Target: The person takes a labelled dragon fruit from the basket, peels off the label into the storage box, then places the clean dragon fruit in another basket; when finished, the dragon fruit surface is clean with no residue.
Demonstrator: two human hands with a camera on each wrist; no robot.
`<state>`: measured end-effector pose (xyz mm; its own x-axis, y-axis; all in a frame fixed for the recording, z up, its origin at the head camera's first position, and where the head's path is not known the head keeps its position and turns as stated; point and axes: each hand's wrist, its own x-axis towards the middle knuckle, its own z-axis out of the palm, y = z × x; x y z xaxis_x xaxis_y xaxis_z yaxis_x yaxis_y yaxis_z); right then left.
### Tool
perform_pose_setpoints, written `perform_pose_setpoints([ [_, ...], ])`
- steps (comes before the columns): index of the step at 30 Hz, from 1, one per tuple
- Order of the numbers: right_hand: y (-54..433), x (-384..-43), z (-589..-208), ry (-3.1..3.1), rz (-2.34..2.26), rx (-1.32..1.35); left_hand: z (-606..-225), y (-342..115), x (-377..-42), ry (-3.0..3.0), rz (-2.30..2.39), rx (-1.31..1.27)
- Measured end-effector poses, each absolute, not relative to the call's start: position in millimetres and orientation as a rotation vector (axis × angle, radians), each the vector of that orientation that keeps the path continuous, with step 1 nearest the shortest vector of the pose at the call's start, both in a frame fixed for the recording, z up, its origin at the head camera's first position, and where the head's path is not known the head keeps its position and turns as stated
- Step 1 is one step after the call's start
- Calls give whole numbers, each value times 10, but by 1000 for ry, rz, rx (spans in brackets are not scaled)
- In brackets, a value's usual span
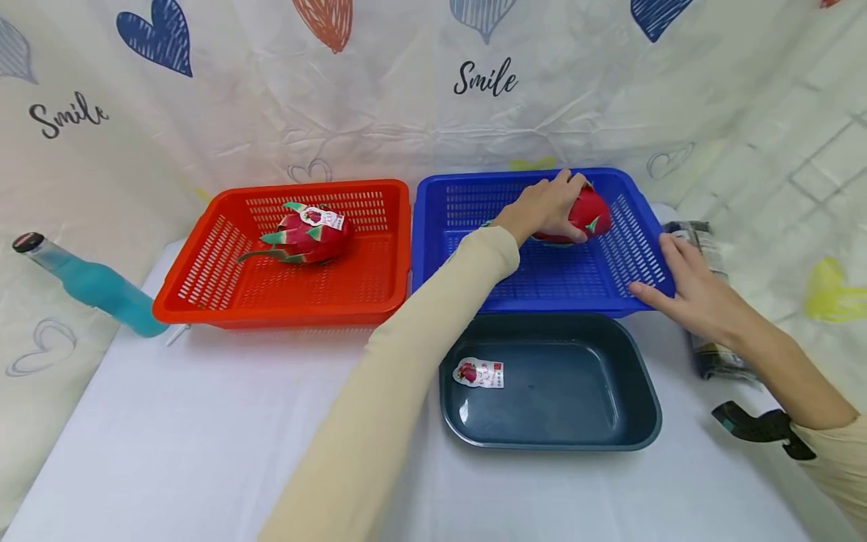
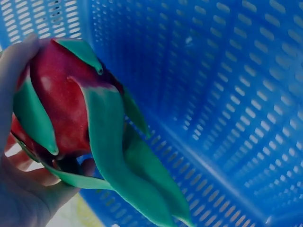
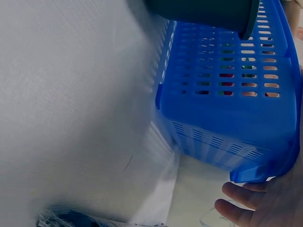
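Observation:
In the head view my left hand (image 1: 547, 207) reaches into the blue basket (image 1: 433, 226) and grips a red dragon fruit (image 1: 591, 211) by its side. The left wrist view shows the fingers of my left hand (image 2: 23, 189) curled round the dragon fruit (image 2: 59, 94), whose long green scales hang over the basket's slotted floor. At the basket's right front corner, my right hand (image 1: 698, 290) holds the rim, thumb at the front and fingers along the outer side. Another dragon fruit (image 1: 318, 233) with a white label lies in the red basket (image 1: 230, 320).
A dark green tray (image 1: 542, 414) stands in front of the blue basket, with a dragon-fruit label (image 1: 478, 373) inside. Left of the red basket leans a bottle of turquoise liquid (image 1: 108, 290). A plastic-wrapped bundle (image 1: 721, 357) lies beyond my right hand. A printed cloth hangs behind.

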<state>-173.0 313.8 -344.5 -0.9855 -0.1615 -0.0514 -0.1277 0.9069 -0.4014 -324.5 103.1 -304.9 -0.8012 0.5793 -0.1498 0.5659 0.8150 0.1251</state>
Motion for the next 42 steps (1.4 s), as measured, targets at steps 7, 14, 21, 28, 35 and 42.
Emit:
perform_pose_setpoints([
  [7,3124,-1741,-3461,2999,-625,-234,-3192,1018,-3322,2830,138,859],
  [14,3126,-1749,-3458,2995,-637,-247,-3235,1053,-3342,2833,150,852],
  [21,3115,-1743,-3451,2983,-629,-233,-3233,1045,-3288,2823,107,793],
  [28,3126,-1745,-3452,2982,-616,-225,-3154,957,-3240,2719,83,749],
  [35,3116,-1733,-3445,2982,-618,-215,-3062,863,-3279,2606,107,743],
  [42,3111,-1740,-3447,2989,-621,-210,-3045,862,-3243,2579,24,715],
])
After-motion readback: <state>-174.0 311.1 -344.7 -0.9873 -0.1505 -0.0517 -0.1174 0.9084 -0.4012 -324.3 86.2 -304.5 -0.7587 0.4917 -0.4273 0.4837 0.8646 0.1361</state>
